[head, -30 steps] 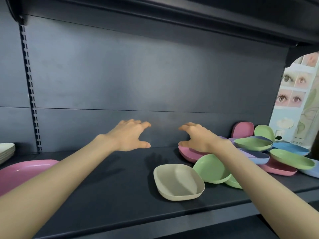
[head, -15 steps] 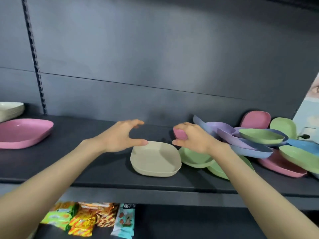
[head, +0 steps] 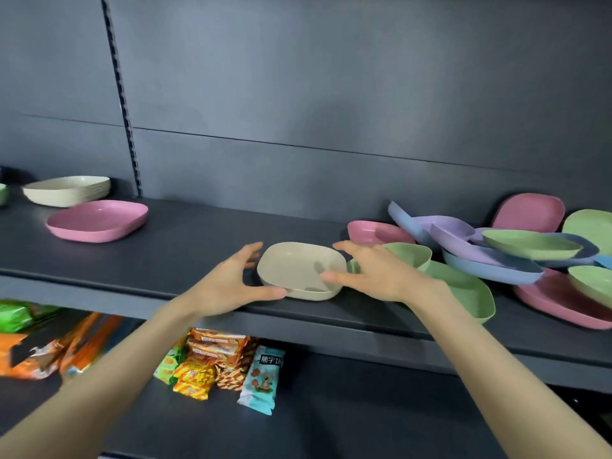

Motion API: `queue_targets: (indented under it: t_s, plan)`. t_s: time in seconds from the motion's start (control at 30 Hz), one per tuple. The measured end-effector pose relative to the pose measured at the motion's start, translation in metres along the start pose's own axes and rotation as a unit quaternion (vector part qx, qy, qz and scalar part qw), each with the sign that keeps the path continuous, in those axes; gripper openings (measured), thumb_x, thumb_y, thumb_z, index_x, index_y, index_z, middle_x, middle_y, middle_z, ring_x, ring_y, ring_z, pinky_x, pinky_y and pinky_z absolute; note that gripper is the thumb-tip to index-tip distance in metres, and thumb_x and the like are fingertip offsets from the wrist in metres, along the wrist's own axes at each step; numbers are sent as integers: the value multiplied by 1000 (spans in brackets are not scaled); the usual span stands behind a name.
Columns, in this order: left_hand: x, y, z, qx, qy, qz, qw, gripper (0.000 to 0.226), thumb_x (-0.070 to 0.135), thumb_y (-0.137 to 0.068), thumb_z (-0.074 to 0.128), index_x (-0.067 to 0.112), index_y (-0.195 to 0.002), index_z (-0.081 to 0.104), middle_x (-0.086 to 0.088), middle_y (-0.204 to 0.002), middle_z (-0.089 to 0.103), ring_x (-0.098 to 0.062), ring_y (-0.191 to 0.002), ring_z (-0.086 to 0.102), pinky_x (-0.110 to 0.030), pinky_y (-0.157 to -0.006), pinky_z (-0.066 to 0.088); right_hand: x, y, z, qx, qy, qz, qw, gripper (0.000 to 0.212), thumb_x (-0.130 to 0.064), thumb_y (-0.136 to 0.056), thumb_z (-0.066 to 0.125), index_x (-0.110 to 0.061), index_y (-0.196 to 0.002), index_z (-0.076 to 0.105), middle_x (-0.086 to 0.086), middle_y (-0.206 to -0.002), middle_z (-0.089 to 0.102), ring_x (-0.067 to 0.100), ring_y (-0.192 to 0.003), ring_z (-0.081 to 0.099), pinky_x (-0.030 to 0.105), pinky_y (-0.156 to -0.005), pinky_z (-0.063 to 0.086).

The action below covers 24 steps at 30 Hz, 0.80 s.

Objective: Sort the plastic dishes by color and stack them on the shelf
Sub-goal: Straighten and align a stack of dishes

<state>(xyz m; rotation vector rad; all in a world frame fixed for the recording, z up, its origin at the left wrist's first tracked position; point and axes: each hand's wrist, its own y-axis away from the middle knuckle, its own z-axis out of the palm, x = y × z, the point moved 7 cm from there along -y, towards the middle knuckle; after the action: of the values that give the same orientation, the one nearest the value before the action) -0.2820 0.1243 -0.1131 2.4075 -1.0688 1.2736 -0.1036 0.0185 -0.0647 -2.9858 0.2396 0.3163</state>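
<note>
A person's two bare hands close in on a beige dish (head: 299,268) near the front edge of a dark shelf (head: 185,246); the left hand (head: 231,283) flanks the dish's left side, fingers spread wide and thumb stretched along its front rim, while the right hand (head: 374,273) flanks the right side, fingers likewise wide, thumb reaching over the dish's right edge; neither hand is wrapped round the dish, and whether the fingertips touch it cannot be told. The dish sits upright between the two palms; just beside it to the right lies a jumbled pile of dishes (head: 496,256) in green, pink, purple and blue, several tilted against one another, with a green dish (head: 410,255) partly under the right hand. Well apart at the shelf's left end rests a lone pink dish (head: 97,220); just behind it stands a neat stack of cream dishes (head: 68,190). Bright snack packets (head: 212,362) lie on the lower shelf.
</note>
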Motion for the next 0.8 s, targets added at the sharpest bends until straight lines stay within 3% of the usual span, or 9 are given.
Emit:
queue_targets:
  t_s: [0.13, 0.23, 0.33, 0.47, 0.57, 0.67, 0.8]
  plan:
    - [-6, -2, 4, -4, -16, -10, 1000, 111, 50, -63, 79, 17, -150, 19, 5, -147, 39, -8, -133, 37, -21, -107, 27, -1, 0, 6, -30, 45, 5, 999, 77, -72, -80, 49, -26, -139, 37, 1, -112, 60, 26, -112, 51, 34, -87, 36]
    - [-4, -3, 7, -2, -25, 0, 1000, 88, 39, -73, 77, 19, -145, 30, 16, -130, 47, -5, -125, 43, -21, -106, 31, 1, 1, 13, -51, 46, 15, 998, 84, -75, -76, 49, -26, -142, 32, -2, -102, 54, 29, -112, 49, 33, -86, 34]
    - [-2, -2, 9, -2, -17, 26, 1000, 75, 40, -72, 76, 25, -137, 40, 18, -126, 54, -2, -121, 49, -23, -105, 37, 3, 0, 17, -64, 28, 26, 997, 89, -73, -78, 51, -23, -147, 27, 5, -116, 56, 31, -118, 45, 36, -94, 34]
    - [0, -2, 3, 22, 11, 50, 998, 69, 39, -70, 77, 32, -131, 45, 19, -124, 58, 2, -118, 52, -25, -105, 39, -1, -2, 14, -56, 6, 13, 998, 89, -71, -77, 54, -22, -146, 27, 3, -111, 55, 29, -116, 46, 33, -90, 36]
    - [3, 6, -12, 83, 66, 53, 993, 63, 36, -68, 78, 41, -121, 44, 29, -113, 58, 11, -109, 54, -14, -96, 43, -8, -8, 5, -20, -74, -16, 997, 91, -72, -73, 57, -23, -145, 32, -4, -127, 56, 20, -118, 50, 33, -97, 42]
    - [5, 17, -41, 164, 147, 55, 974, 71, 29, -67, 78, 28, -130, 46, 19, -117, 61, 0, -110, 58, -18, -92, 48, -29, -16, -8, 54, -176, -52, 982, 84, -70, -73, 58, -25, -141, 40, -15, -132, 52, 9, -120, 49, 28, -97, 41]
    - [8, 29, -86, 251, 228, 75, 938, 65, 16, -77, 75, 21, -134, 44, 13, -122, 60, 5, -104, 61, -9, -77, 50, -69, -34, -13, 126, -330, -71, 933, 71, -59, -78, 61, -25, -138, 44, -12, -131, 55, 4, -120, 51, 27, -103, 42]
